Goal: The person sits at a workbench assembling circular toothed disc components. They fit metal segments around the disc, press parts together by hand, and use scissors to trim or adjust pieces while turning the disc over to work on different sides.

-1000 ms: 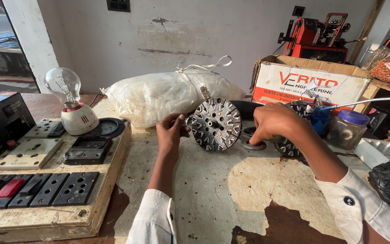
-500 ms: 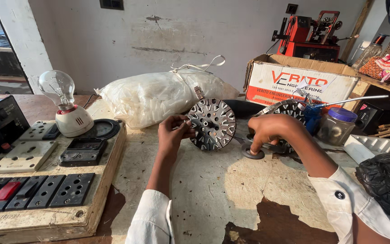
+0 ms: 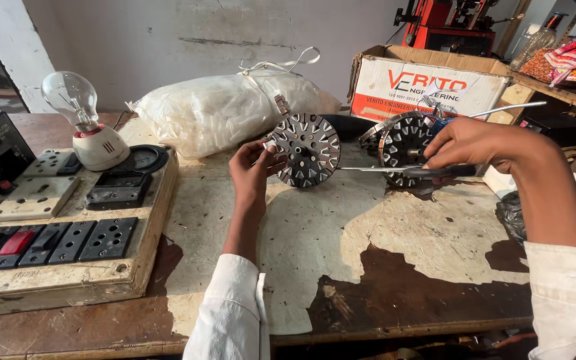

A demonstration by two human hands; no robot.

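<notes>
Since the earlier frame the right hand [image 3: 478,143] has lifted off the bench [image 3: 341,260] and now grips a screwdriver [image 3: 401,171], tip toward the stator [image 3: 307,149]. The worn bench holds a switchboard [image 3: 61,233] and bulb [image 3: 78,107] at left. The left hand [image 3: 251,170] pinches the upright stator's rim at mid-bench. A second stator [image 3: 405,143] is half hidden behind the right hand.

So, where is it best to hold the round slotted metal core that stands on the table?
Probably by its outer rim, from the left: the slotted metal core stands on edge, and the left hand already pinches that rim. The right hand holds a thin tool pointing toward its face.
</notes>
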